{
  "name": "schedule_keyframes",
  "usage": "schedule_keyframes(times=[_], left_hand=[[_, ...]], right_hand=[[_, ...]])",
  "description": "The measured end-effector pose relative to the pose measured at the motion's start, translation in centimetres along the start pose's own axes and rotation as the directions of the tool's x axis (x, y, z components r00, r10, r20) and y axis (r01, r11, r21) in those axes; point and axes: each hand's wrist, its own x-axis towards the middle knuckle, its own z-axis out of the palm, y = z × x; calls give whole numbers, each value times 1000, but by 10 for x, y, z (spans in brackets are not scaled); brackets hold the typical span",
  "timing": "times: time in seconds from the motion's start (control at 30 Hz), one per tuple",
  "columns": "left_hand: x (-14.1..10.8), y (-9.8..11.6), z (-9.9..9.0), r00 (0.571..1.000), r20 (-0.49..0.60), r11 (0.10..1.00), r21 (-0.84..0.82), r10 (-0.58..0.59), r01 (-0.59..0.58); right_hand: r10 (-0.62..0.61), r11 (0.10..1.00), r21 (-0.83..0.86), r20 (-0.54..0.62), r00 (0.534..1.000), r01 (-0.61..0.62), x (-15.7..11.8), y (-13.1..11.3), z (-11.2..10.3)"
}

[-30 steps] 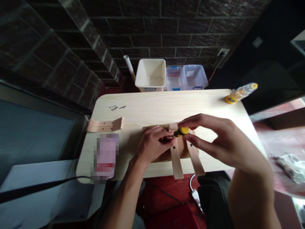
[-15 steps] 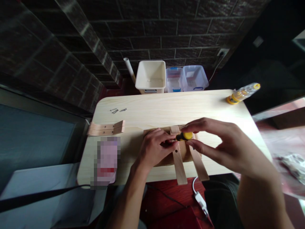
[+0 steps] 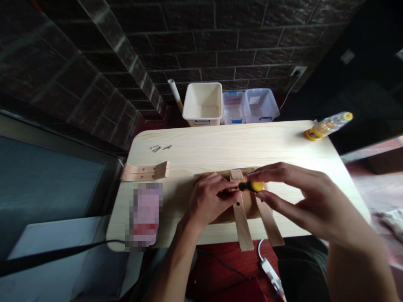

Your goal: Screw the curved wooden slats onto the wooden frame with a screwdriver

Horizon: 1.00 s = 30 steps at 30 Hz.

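A brown wooden piece (image 3: 220,217) lies at the front of the table, with two pale wooden strips, the left one (image 3: 243,226) and the right one (image 3: 271,224), reaching past the table's front edge. My right hand (image 3: 296,201) holds a yellow and black screwdriver (image 3: 254,186) by its handle, between thumb and fingers. The tool lies nearly level and points left. At its tip, the thumb and forefinger of my left hand (image 3: 209,197) are pinched together over the left strip; what they grip is too small to name. A dark hole shows in that strip below the fingertips.
On the table (image 3: 201,147) are several screws (image 3: 156,148), two curved wooden pieces (image 3: 146,171), a blurred pink object (image 3: 146,214) and a clear, yellow-based container (image 3: 327,126). Bins (image 3: 203,121) stand behind. A white power strip (image 3: 271,274) hangs below the front edge.
The whole view has shifted, so the table and everything on it sit slightly further right and lower. The screwdriver stays in my right hand and my left fingers stay pinched at its tip.
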Motion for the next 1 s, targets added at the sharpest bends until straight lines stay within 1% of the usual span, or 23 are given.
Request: schedule_keyframes(times=[0.13, 0.37, 0.53, 0.7, 1.0], left_hand=[[0, 0, 0, 1000, 3, 1000, 6, -13, 13], [1, 1, -2, 1000, 12, 1000, -2, -7, 7], [2, 3, -3, 1000, 23, 1000, -4, -5, 5], [1, 2, -2, 1000, 14, 1000, -10, 2, -2], [0, 0, -2, 1000, 19, 1000, -14, 7, -7]], right_hand=[[-15, 1000, -19, -13, 1000, 15, -4, 0, 2], [-59, 998, 4, -41, 997, 59, -8, 2, 7], [-34, 999, 14, -50, 998, 34, -6, 3, 9], [-45, 999, 26, -73, 996, 47, -5, 1, 10], [-81, 996, 22, -63, 995, 83, -4, -1, 10]])
